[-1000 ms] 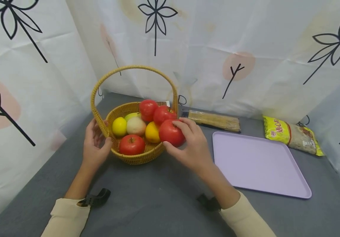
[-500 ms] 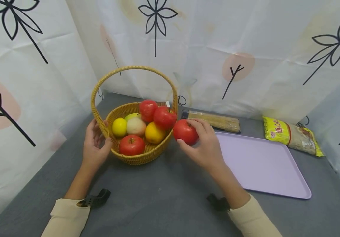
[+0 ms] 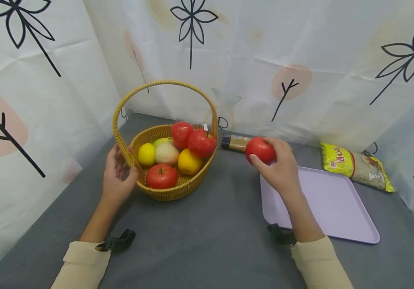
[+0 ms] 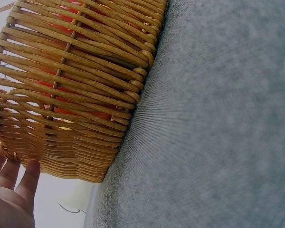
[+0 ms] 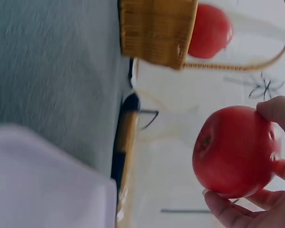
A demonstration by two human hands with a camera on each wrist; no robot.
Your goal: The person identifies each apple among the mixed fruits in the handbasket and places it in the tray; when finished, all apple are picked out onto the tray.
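Observation:
In the head view my right hand (image 3: 279, 164) holds a red apple (image 3: 260, 150), lifted over the purple tray's far left corner. The right wrist view shows its thumb and fingertips around the apple (image 5: 235, 152), its dimpled end facing left. My left hand (image 3: 118, 176) grips the wicker basket (image 3: 171, 195) at its left side, where the handle meets the rim. In the left wrist view, several fingers (image 4: 28, 183) rest against the woven wall. Inside the basket are red apples (image 3: 161, 176), a lemon (image 3: 146, 155), an orange (image 3: 189, 161) and a pale peach-like fruit (image 3: 167, 154).
The shallow purple tray (image 3: 329, 200) lies right of the basket on the grey table (image 3: 199, 241). Behind it are a long pack of noodle-like sticks (image 3: 236, 143) and a yellow printed bag (image 3: 356, 166). A patterned white curtain (image 3: 243, 52) borders the table.
My right hand has carried the apple rightward from the basket's right rim to over the tray's corner. The left hand and the basket have stayed in place.

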